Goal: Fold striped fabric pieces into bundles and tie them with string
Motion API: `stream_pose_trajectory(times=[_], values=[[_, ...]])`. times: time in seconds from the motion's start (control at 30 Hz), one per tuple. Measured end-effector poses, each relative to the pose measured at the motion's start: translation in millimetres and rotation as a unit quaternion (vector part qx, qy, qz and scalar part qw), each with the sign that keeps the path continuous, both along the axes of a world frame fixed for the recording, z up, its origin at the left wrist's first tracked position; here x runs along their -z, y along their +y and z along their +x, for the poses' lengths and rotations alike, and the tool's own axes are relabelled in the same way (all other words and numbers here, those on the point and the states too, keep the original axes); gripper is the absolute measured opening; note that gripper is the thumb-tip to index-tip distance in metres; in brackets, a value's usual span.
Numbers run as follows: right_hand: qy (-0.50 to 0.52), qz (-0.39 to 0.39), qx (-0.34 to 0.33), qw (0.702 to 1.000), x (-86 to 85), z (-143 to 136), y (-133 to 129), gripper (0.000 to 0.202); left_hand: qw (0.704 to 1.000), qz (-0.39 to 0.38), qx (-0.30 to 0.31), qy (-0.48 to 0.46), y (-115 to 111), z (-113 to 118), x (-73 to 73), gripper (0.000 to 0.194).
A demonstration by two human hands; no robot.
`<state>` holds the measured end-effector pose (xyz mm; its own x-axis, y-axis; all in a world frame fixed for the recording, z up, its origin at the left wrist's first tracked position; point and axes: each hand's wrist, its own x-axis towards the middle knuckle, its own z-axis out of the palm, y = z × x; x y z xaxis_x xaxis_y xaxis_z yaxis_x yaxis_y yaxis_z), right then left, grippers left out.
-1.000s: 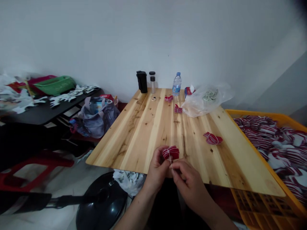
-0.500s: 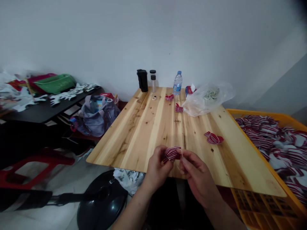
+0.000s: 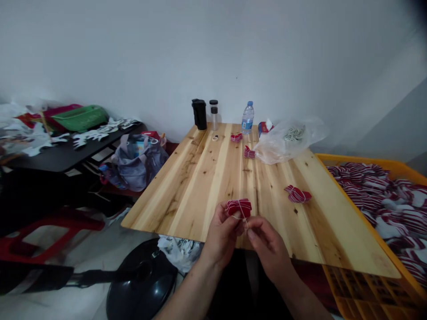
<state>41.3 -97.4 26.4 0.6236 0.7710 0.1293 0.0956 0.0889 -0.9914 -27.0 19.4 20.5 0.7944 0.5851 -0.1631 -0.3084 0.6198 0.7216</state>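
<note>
Just above the table's near edge, my left hand grips a bundle of red-and-white striped cloth pieces, its fingers wrapped round the lower left side. A thin pale band runs across the front of the bundle. My right hand pinches the band's lower end between thumb and forefinger. To the right lies a similar tied striped bundle on the wooden table. Two more small bundles, a near one and a far one, lie toward the back.
A clear plastic bag holds pale bands. Behind stand a water bottle, a black tumbler and a clear bottle. A yellow crate of striped cloth stands right; a grey bag sits left.
The bundle has turned in my left hand so its banded face shows. My right hand has moved slightly down and left, drawing the band down across the bundle.
</note>
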Motion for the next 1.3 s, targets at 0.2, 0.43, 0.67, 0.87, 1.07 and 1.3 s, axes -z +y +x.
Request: stream_pose_trajectory(times=[0.2, 0.43, 0.67, 0.87, 1.07, 1.3], values=[[0.03, -0.038, 0.032, 0.998, 16.5, -5, -3, 0.017, 1.0, 0.005, 0.003, -0.009, 14, -6, -10.5, 0.032], [-0.011, -0.024, 0.041, 0.999, -2.8, 21, 9, 0.035, 0.997, 0.004, 0.074, 0.034, 11, -10, -10.0, 0.026], [0.057, 0.002, -0.035, 0.998, -8.4, 31, 20, 0.021, 0.991, 0.094, 0.082, 0.053, 13, -12, -3.6, 0.037], [0.168, 0.097, 0.092, 0.977, 4.4, 9, 27, 0.025, 0.991, 0.102, -0.082, 0.018, -10, 5, 5.5, 0.041], [0.212, 0.121, 0.14, 0.96, 11.4, -5, 36, 0.027, 0.993, -0.072, -0.091, -0.019, -31, 24, 11.4, 0.035], [-0.063, 0.014, 0.032, 0.997, 5.7, 19, 12, 0.019, 0.998, -0.048, -0.034, -0.005, 6, 8, 6.6, 0.031]])
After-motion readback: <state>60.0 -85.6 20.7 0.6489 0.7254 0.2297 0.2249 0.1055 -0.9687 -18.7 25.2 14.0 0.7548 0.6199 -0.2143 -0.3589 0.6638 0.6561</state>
